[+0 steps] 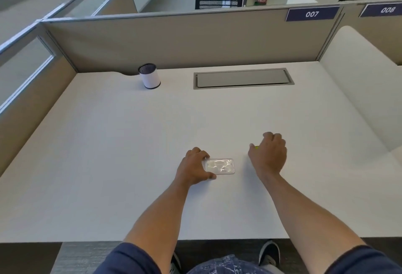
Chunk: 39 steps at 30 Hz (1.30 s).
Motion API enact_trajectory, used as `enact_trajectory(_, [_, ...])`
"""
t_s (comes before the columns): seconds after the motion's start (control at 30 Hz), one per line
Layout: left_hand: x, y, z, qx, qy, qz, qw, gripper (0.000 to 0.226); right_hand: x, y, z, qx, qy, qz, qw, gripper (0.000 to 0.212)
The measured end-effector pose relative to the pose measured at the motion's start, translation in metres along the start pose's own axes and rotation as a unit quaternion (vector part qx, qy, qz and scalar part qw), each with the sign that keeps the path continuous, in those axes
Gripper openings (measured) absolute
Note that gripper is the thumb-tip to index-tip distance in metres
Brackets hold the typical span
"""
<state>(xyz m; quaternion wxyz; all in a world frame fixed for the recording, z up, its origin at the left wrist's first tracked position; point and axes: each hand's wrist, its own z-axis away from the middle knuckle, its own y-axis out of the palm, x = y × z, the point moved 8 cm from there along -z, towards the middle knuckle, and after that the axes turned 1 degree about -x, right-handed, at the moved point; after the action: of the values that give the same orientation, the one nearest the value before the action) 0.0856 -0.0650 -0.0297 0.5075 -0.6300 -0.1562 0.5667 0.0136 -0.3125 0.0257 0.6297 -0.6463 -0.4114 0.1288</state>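
Observation:
A small clear plastic case lies flat on the white desk near its front middle. My left hand grips the case's left end, with fingers over the far edge and thumb at the near edge. To the right, apart from the case, my right hand hovers with curled fingers around a small yellow-green object. Only a tip of that object shows by the thumb, so what it is stays unclear.
A white pen cup with a dark rim stands at the back left. A grey cable hatch is set into the desk at the back middle. Beige partition panels close the back and left sides. A white divider rises on the right.

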Motion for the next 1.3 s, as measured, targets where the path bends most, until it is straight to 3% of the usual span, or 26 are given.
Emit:
enact_trajectory(0.17, [0.003, -0.001, 0.0, -0.003, -0.004, 0.011, 1.0, 0.071, -0.031, 0.015, 0.004, 0.059, 0.1, 0.031, 0.993, 0.048])
enact_trajectory(0.53, [0.007, 0.0, 0.0, -0.01, -0.007, 0.027, 1.0, 0.065, -0.033, 0.04, 0.0, 0.138, 0.097, -0.027, 0.985, 0.038])
enact_trajectory(0.63, [0.008, -0.001, -0.001, -0.012, -0.01, 0.029, 0.999, 0.066, -0.015, 0.044, 0.0, 0.148, 0.045, -0.12, 0.981, 0.048])
enact_trajectory(0.73, [0.009, -0.001, -0.002, -0.012, -0.011, 0.031, 0.999, 0.066, 0.016, 0.049, 0.009, 0.21, -0.06, -0.199, 0.955, 0.051])
enact_trajectory(0.9, [0.009, -0.001, -0.002, -0.007, -0.01, 0.033, 0.999, 0.067, 0.059, 0.06, 0.035, 0.3, -0.262, -0.144, 0.906, 0.052])
enact_trajectory(1.13, [0.012, -0.004, -0.003, 0.014, -0.002, 0.059, 0.998, 0.076, 0.075, 0.065, 0.05, 0.313, -0.344, -0.082, 0.881, 0.05])
enact_trajectory(1.3, [0.019, -0.007, -0.002, 0.013, -0.012, 0.072, 0.997, 0.067, 0.079, 0.066, 0.053, 0.318, -0.361, -0.07, 0.874, 0.047])
